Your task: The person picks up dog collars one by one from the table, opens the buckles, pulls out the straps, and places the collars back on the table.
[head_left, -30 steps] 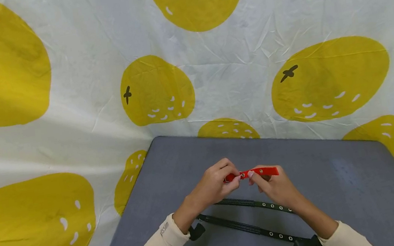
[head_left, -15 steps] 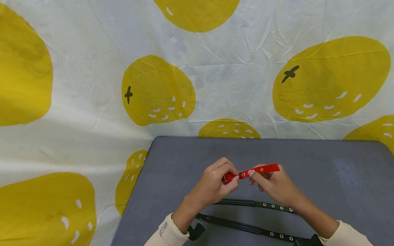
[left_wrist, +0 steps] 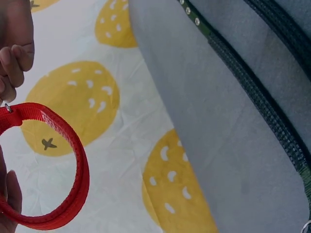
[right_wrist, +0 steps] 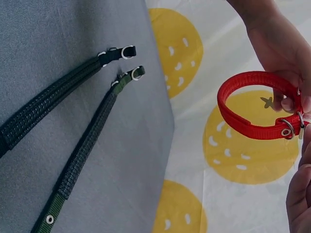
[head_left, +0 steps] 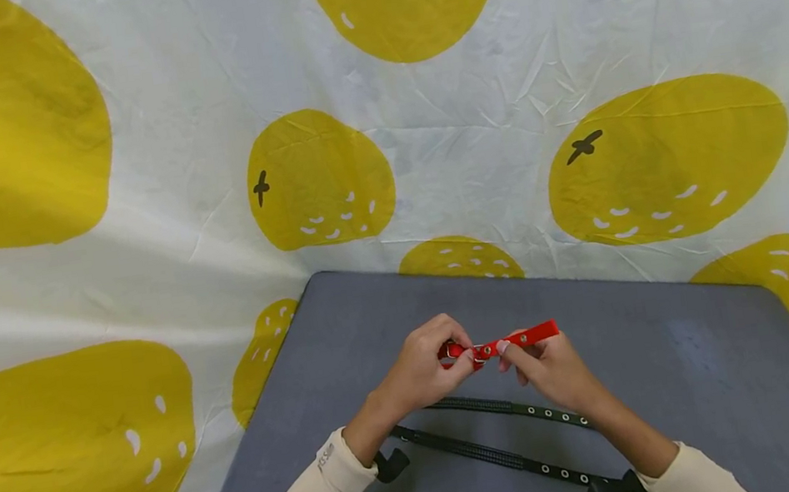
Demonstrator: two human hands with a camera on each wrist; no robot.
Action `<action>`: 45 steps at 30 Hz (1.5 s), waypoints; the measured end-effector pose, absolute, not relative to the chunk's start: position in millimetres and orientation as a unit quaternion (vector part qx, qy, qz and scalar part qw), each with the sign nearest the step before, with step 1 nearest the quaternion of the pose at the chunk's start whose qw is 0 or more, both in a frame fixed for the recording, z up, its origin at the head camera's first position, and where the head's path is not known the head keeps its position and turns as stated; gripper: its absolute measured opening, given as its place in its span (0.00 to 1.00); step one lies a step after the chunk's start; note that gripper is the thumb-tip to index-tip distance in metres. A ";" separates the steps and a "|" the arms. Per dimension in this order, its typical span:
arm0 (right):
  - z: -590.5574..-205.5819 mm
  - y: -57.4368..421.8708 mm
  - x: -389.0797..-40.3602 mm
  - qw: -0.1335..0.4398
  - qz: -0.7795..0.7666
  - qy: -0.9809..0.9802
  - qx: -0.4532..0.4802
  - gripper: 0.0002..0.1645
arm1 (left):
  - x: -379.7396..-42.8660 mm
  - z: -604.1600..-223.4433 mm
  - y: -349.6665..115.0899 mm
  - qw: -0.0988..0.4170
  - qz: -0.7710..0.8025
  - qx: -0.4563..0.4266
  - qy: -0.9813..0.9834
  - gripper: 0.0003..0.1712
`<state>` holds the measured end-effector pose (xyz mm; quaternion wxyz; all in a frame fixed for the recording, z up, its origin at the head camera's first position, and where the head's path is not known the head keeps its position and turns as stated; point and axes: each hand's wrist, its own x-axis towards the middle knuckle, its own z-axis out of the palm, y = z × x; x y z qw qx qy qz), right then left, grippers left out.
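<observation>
Both hands hold a red collar [head_left: 539,332] above the table. It is bent into a loop, which shows as a wide ring of red webbing [left_wrist: 80,165] in the left wrist view. My left hand [head_left: 421,370] pinches it beside the metal buckle, its fingertips covering part of the band. With thumb and fingers, my right hand [head_left: 555,379] pinches the eyeleted strap, whose free end sticks out past the thumb to the right. In the right wrist view the strap meets the silver buckle [right_wrist: 301,125], with a metal ring [right_wrist: 287,129] close beside it.
Two dark collars lie stretched out on the grey table [head_left: 685,373] under the hands: a green one [head_left: 547,412] with eyelets and a black one [head_left: 495,454] nearer the body. A white cloth [head_left: 465,152] printed with yellow fruit hangs behind and to the left.
The red strap's free end has tilted slightly upward at the right. More of the buckle and the loop now shows by the left fingertips. Both hands stay in nearly the same place.
</observation>
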<state>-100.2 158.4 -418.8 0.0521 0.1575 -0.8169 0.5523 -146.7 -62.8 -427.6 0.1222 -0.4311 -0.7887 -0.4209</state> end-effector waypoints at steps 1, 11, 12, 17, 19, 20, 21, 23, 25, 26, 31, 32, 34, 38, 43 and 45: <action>-418.8 158.5 -100.3 0.050 0.555 -0.815 0.158 0.09 | -146.3 -427.2 -62.9 0.119 -0.421 -0.427 -0.791 0.02; -420.7 159.1 -101.6 0.028 0.575 -0.802 0.158 0.10 | -145.0 -427.2 -63.2 0.079 -0.418 -0.410 -0.807 0.05; -420.9 159.3 -101.9 0.031 0.575 -0.801 0.163 0.11 | -145.2 -427.4 -63.3 0.078 -0.419 -0.414 -0.804 0.05; -420.4 160.2 -102.3 0.040 0.575 -0.797 0.180 0.14 | -146.6 -429.7 -64.3 0.083 -0.413 -0.438 -0.794 0.07; -419.8 160.6 -102.1 0.037 0.575 -0.798 0.175 0.14 | -147.2 -430.4 -64.9 0.086 -0.404 -0.449 -0.792 0.06; -419.6 161.0 -102.1 0.034 0.576 -0.799 0.170 0.14 | -147.3 -430.1 -65.3 0.087 -0.399 -0.455 -0.791 0.05; -419.5 161.4 -102.0 0.031 0.577 -0.799 0.165 0.14 | -147.3 -429.8 -65.6 0.087 -0.395 -0.462 -0.790 0.05; -419.2 162.2 -101.9 0.024 0.579 -0.800 0.153 0.14 | -147.4 -429.2 -66.3 0.084 -0.387 -0.473 -0.787 0.05; -419.0 163.1 -101.8 0.019 0.579 -0.803 0.141 0.14 | -147.5 -428.7 -66.8 0.078 -0.381 -0.479 -0.787 0.07; -418.9 163.5 -101.8 0.016 0.579 -0.803 0.137 0.14 | -147.4 -428.5 -67.1 0.075 -0.379 -0.480 -0.787 0.08; -419.1 164.8 -101.8 0.013 0.575 -0.806 0.138 0.13 | -147.7 -428.7 -68.0 0.060 -0.389 -0.468 -0.792 0.10; -419.7 165.0 -101.9 0.017 0.573 -0.807 0.143 0.13 | -147.8 -428.8 -68.1 0.059 -0.393 -0.466 -0.791 0.10; -421.8 165.1 -102.5 0.029 0.565 -0.811 0.151 0.11 | -148.1 -429.2 -68.2 0.061 -0.400 -0.464 -0.788 0.10; -428.1 163.9 -103.9 0.069 0.544 -0.820 0.165 0.11 | -148.5 -429.6 -68.2 0.070 -0.410 -0.464 -0.782 0.10; -433.0 162.2 -104.4 0.085 0.522 -0.829 0.179 0.14 | -148.8 -429.2 -67.6 0.072 -0.418 -0.463 -0.778 0.10; -433.5 162.3 -104.6 0.071 0.526 -0.827 0.189 0.16 | -148.7 -428.5 -67.2 0.071 -0.421 -0.461 -0.778 0.10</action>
